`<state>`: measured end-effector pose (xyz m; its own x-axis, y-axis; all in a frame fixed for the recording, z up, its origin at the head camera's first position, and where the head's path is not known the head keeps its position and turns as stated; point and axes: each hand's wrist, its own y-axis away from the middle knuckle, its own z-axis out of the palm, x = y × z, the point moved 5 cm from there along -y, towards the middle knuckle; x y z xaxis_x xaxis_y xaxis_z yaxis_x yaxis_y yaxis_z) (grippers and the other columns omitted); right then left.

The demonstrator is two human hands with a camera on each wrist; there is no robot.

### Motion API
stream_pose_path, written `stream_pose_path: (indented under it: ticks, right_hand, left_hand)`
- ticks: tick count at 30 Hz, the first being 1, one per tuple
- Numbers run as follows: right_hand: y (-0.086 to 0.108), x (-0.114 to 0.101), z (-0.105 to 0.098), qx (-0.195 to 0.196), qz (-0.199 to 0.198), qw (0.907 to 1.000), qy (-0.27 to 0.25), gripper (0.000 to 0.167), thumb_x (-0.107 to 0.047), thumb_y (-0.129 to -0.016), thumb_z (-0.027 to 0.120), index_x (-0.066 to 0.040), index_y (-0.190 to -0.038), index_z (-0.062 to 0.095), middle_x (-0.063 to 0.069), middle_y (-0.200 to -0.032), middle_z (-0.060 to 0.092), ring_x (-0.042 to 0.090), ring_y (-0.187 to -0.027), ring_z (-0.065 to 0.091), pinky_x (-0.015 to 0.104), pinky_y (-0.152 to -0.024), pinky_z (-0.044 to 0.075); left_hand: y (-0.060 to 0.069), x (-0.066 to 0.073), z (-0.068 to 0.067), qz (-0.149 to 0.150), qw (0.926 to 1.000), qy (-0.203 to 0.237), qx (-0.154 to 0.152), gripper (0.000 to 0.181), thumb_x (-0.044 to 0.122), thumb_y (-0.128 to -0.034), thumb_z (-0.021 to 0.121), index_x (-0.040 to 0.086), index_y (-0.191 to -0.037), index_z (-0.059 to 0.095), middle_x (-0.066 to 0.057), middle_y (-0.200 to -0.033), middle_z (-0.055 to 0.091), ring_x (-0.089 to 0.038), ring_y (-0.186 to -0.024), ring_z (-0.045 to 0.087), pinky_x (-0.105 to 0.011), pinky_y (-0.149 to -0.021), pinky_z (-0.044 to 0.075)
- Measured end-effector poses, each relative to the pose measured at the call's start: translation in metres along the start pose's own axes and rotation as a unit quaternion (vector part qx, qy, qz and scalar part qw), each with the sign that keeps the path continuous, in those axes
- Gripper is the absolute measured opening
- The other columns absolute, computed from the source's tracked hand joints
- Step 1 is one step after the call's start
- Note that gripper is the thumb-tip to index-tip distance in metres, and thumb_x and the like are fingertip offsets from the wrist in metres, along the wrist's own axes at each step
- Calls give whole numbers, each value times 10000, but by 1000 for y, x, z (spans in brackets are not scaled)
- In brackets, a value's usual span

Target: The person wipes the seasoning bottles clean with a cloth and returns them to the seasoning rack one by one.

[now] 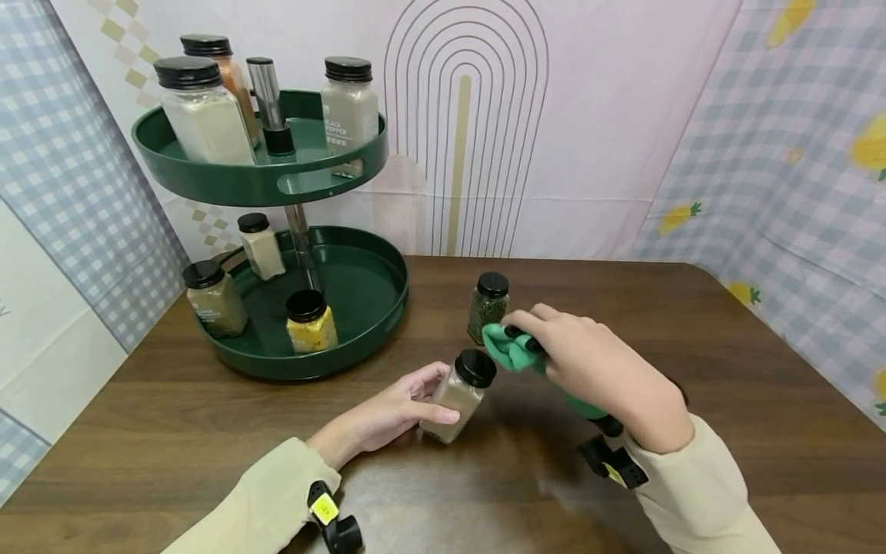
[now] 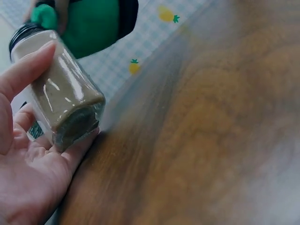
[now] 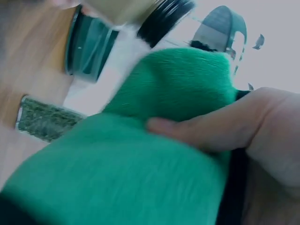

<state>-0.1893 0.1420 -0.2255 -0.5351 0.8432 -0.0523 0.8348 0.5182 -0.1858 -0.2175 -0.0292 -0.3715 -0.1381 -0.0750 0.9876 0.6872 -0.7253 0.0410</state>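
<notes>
Fingers (image 1: 428, 376) curled, your left hand (image 1: 391, 413) grips a black-lidded, square clear jar (image 1: 458, 396) over the brown wooden worktop (image 1: 692, 323). Your right hand (image 1: 588, 356) pinches a green cloth (image 1: 507, 348), seemingly just off the lid (image 1: 475, 368).

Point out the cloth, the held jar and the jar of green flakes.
Cloth (image 3: 117, 168), right wrist view: its broad lower part.
Held jar (image 2: 68, 84), left wrist view: clear side.
Jar of green flakes (image 1: 487, 311), head view: side below lid.
</notes>
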Motion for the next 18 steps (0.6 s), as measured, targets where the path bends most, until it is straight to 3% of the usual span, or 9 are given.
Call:
stream_pose_path:
  ticks: [4, 8, 18]
  right_hand:
    - [0, -9, -7, 612, -578, 9957, -377, 504, 84, -844, 540, -236, -1233, 559, -42, -1094, 574, 118, -770, 577, 325, -689, 490]
    - [-3, -22, -4, 710, -1093, 9902, -492, 512, 102, -827, 554, -236, -1209, 600, -27, -1092, 569, 96, -783, 572, 279, -699, 492]
    - [-2, -28, -2, 808, -1009, 9915, 152, 562, 132, -729, 575, -297, -1077, 672, -41, -1006, 575, 146, -774, 516, 288, -617, 433]
  left_hand:
    - [-1, -1, -2, -30, 9995, 211, 219, 435, 164, -857, 650, 117, -1232, 434, -45, -1186, 534, -177, -1077, 514, -320, -905, 434]
    - [-2, -1, -3, -86, 9992, 197, 337, 441, 194, -867, 644, 123, -1246, 428, -59, -1195, 554, -183, -1074, 538, -335, -907, 440]
    - [-3, 3, 3, -2, 9997, -120, 235, 492, 129, -832, 670, 105, -1271, 450, -56, -1189, 545, -177, -1065, 527, -335, -869, 461]
